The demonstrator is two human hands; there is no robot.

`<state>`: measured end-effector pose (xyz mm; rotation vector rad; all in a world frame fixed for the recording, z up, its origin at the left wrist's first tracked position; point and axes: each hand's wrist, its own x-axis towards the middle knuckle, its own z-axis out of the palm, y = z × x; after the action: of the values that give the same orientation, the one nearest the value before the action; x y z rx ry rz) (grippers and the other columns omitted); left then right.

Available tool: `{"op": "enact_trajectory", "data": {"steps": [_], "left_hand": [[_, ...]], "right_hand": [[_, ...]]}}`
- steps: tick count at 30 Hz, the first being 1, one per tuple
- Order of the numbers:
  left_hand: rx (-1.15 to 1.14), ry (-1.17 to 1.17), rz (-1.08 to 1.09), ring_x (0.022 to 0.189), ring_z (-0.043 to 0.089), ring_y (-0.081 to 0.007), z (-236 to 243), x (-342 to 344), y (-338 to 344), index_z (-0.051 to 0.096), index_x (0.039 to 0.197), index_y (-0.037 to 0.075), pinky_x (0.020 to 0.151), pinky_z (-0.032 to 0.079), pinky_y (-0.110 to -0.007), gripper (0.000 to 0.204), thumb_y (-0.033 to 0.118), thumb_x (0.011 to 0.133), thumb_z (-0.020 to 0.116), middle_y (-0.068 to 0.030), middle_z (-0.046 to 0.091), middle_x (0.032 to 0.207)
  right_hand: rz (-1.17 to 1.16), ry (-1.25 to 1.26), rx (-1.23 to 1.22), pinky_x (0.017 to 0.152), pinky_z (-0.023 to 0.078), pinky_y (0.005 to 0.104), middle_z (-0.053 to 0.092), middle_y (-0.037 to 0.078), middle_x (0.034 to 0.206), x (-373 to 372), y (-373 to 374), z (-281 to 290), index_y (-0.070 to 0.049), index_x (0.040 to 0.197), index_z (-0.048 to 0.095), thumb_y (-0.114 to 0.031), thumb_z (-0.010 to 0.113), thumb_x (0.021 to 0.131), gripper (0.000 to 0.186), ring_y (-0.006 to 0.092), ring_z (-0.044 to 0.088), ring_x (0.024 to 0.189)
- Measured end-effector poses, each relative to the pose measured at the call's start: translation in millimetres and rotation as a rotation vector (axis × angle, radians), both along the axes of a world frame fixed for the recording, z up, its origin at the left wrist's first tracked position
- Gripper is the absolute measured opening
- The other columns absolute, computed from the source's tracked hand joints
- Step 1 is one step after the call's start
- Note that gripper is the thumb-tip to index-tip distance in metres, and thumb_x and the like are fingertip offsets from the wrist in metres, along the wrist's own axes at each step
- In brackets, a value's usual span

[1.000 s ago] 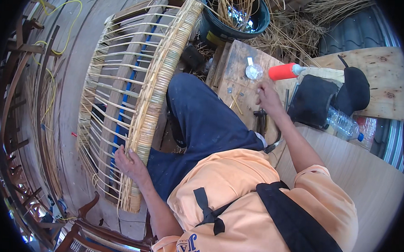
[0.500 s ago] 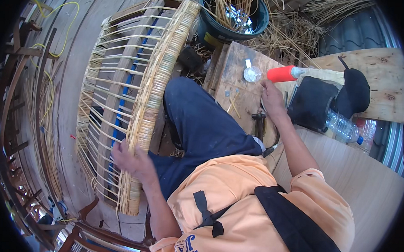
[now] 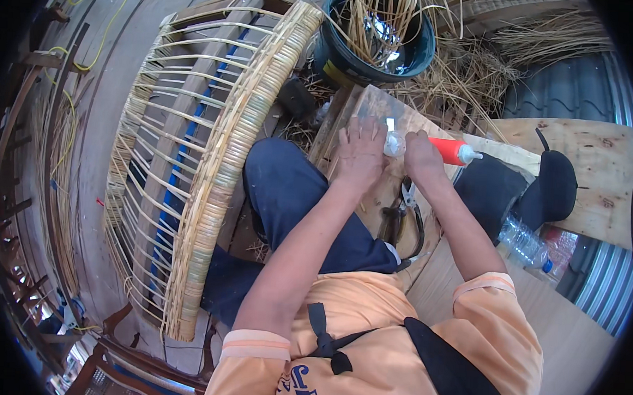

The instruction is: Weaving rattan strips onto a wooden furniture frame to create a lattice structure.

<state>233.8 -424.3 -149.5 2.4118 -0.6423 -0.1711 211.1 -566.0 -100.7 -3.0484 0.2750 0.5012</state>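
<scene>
My left hand (image 3: 361, 151) lies with its fingers spread on the small wooden board (image 3: 369, 101), left of a small clear round object (image 3: 394, 143) with a white tab. My right hand (image 3: 424, 160) is closed just right of that object, fingers curled; whatever they hold, if anything, is hidden. Behind its knuckles lies a red squeeze bottle (image 3: 448, 150) with a pale nozzle, pointing right. To my left stands a frame wrapped in cane (image 3: 227, 137), with thin strands strung across it. Neither hand touches it.
Pliers (image 3: 408, 196) and other hand tools lie on the board close to my right forearm. A dark bucket (image 3: 330, 46) of cane strands stands beyond. At right are a black cap (image 3: 558, 187), a dark pouch (image 3: 487, 193) and a plastic bottle (image 3: 523, 243). Loose cane (image 3: 470, 70) covers the far floor.
My left hand has left the cane-wrapped frame and come right onto the board. The right hand stays close to the red bottle, fingers still curled. The view has shifted slightly.
</scene>
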Motion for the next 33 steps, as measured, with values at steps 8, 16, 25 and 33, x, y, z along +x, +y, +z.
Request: {"op": "enact_trajectory", "data": {"steps": [8,16,25,33], "left_hand": [[-0.025,-0.005,-0.013,0.130,0.031,-0.0365,-6.3,-2.8,-0.6,0.051,0.124,0.016,0.103,0.026,-0.054,0.064,0.022,0.065,0.077,-0.0104,0.041,0.136],[-0.064,0.024,0.066,0.112,0.047,-0.0258,-5.6,-3.3,16.7,0.050,0.120,0.012,0.093,0.030,-0.045,0.063,0.024,0.065,0.078,-0.0051,0.057,0.115],[-0.117,0.145,0.112,0.109,0.050,-0.0275,-9.5,-2.7,18.6,0.053,0.114,0.012,0.091,0.033,-0.046,0.055,0.021,0.066,0.078,-0.0062,0.059,0.111],[-0.103,0.197,0.058,0.117,0.045,-0.0302,-7.3,-4.7,16.7,0.050,0.120,0.012,0.099,0.030,-0.052,0.062,0.021,0.066,0.079,-0.0063,0.049,0.125]], "right_hand": [[0.050,0.118,0.031,0.070,0.054,0.0455,0.059,0.018,0.093,5.7,1.0,11.2,-0.001,0.097,0.058,-0.005,0.050,0.083,0.016,0.0370,0.064,0.083],[0.040,0.227,0.091,0.075,0.052,0.0442,0.056,0.021,0.105,13.5,34.3,16.8,-0.003,0.102,0.059,-0.005,0.048,0.084,0.021,0.0361,0.062,0.091],[0.187,0.215,0.083,0.073,0.054,0.0438,0.066,0.021,0.091,12.8,37.2,10.2,0.000,0.088,0.067,-0.010,0.051,0.082,0.020,0.0344,0.067,0.084],[0.019,0.148,0.227,0.072,0.052,0.0410,0.067,0.018,0.088,1.9,-3.4,16.5,-0.004,0.097,0.067,-0.013,0.054,0.083,0.021,0.0314,0.066,0.083]]}}
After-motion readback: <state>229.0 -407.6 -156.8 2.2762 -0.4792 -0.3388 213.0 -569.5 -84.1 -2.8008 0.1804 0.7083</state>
